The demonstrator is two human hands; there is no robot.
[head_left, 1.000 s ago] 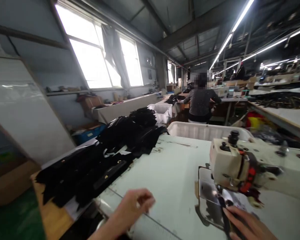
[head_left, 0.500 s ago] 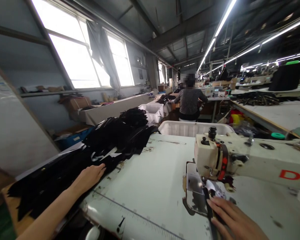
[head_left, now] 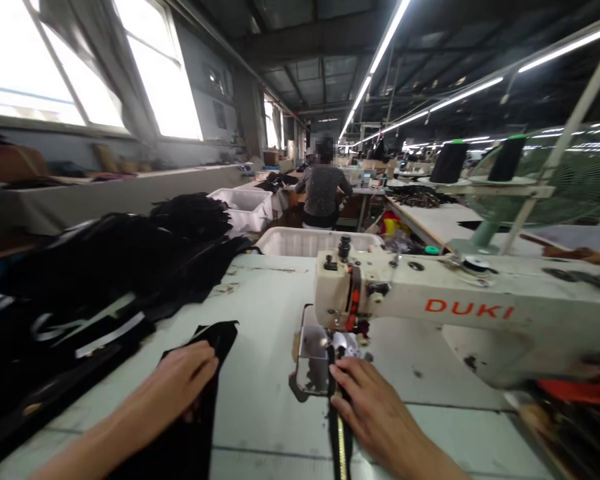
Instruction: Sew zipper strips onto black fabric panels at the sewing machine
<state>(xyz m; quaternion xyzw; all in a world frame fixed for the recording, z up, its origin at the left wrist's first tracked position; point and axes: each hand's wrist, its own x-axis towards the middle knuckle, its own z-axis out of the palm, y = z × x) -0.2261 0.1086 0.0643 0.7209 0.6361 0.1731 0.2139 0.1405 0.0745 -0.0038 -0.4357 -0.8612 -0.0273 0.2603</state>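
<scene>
A black fabric piece [head_left: 203, 413] hangs from my left hand [head_left: 187, 377], whose fingers are closed on it over the left part of the pale green table [head_left: 260, 373]. My right hand [head_left: 373, 407] rests with fingers spread on a black zipper strip [head_left: 341, 440] with gold-coloured teeth. The strip runs up under the needle area of a cream sewing machine [head_left: 380, 287]. Beside the strip is a metal plate [head_left: 314, 353]. The palm side of my right hand is hidden.
A heap of black fabric pieces [head_left: 105, 267] lies along the left. White plastic bins [head_left: 280, 241] stand behind the table. Farther off, a person [head_left: 324, 193] sits facing away. At the right are thread cones [head_left: 449, 162] and a green fan [head_left: 570, 177].
My left hand has come away from the heap towards the machine, bringing a black fabric piece. My right hand stays on the strip. The view has turned right.
</scene>
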